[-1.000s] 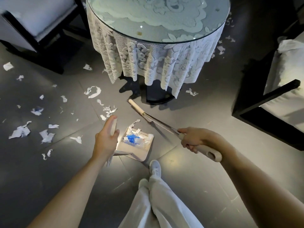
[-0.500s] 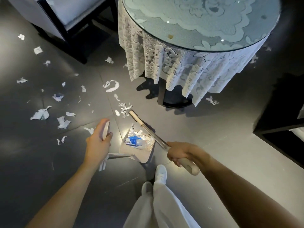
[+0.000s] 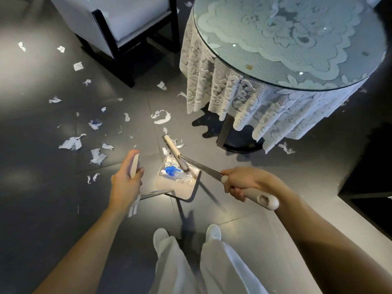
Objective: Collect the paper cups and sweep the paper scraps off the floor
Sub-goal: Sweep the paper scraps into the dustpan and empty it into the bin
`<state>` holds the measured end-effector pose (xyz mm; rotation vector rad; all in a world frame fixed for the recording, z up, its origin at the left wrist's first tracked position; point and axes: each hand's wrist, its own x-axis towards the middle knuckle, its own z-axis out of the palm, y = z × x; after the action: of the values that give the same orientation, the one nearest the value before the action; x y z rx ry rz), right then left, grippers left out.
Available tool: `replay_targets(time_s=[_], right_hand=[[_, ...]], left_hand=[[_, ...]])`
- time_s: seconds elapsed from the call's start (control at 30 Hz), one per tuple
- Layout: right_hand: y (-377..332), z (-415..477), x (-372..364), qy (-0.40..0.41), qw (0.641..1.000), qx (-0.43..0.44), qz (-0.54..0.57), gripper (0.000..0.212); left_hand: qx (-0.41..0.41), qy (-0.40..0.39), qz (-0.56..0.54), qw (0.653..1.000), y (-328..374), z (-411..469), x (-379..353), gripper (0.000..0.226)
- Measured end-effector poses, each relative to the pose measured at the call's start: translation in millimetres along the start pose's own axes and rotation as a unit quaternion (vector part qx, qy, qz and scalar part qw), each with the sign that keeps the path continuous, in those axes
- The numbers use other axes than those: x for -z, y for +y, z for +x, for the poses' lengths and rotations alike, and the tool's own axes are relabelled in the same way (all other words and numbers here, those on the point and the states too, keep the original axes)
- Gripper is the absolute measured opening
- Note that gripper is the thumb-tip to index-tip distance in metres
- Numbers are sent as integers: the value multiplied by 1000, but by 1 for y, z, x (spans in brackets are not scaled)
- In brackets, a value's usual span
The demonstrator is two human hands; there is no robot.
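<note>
A person in white trousers [image 3: 176, 268] stands over a beige dustpan [image 3: 186, 192], left hand [image 3: 127, 183] wrapped round its upright handle, right hand [image 3: 244, 183] clenched on a broom's handle. Just ahead of both grips, the broom head [image 3: 174, 152] lies across the pan's mouth, above white and blue scraps inside. More paper scraps [image 3: 72, 143] litter the dark floor [image 3: 42, 177] left of the left hand; beyond stand a lace-draped table [image 3: 275, 87] and an armchair [image 3: 127, 20].

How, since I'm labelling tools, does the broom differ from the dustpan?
The broom slants, gripped by the right hand; the dustpan is held at its handle by the left hand. The broom's head is a narrow bar; the dustpan is a wide tray holding scraps. Both are cream with metal shafts.
</note>
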<state>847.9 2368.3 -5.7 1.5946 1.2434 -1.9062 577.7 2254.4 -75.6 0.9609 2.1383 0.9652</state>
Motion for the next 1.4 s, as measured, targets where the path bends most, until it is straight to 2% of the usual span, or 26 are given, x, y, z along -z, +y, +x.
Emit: replay_targets(time_s=[0.17, 0.33, 0.47, 0.53, 0.7, 0.8, 0.87, 0.93, 1.0, 1.1, 1.4], right_hand=[[-51, 22, -10, 46, 999, 13, -10, 36], [-103, 65, -33, 104, 994, 22, -30, 32], [-139, 114, -53, 159, 975, 31, -153, 28], [-151, 137, -64, 161, 970, 14, -181, 29], [-150, 162, -103, 116, 982, -12, -149, 43], [-150, 148, -107, 35, 999, 11, -27, 62], [-156, 135, -98, 1, 999, 17, 28, 50], [-167, 123, -87, -15, 995, -24, 94, 37], [-174, 118, -81, -4, 993, -53, 108, 42], [-186, 119, -74, 21, 996, -34, 76, 50], [-256, 158, -8, 82, 986, -5, 146, 75]], left_hand=[[-11, -5, -3, 1000, -9, 44, 33, 45], [-5, -49, 7, 999, -25, 102, 66, 46], [-8, -68, 30, 997, -38, 148, 85, 48], [-2, -65, 34, 997, -40, 173, 90, 47], [-28, -70, 15, 997, -24, 220, 95, 49], [-16, -90, 14, 996, -14, 237, 92, 48], [-28, -108, 12, 994, -13, 244, 91, 50], [-49, -119, 19, 991, -15, 250, 95, 55], [-59, -125, 29, 990, -17, 257, 102, 59], [-66, -129, 33, 989, -15, 271, 110, 57], [-55, -98, 34, 993, -5, 331, 116, 49]])
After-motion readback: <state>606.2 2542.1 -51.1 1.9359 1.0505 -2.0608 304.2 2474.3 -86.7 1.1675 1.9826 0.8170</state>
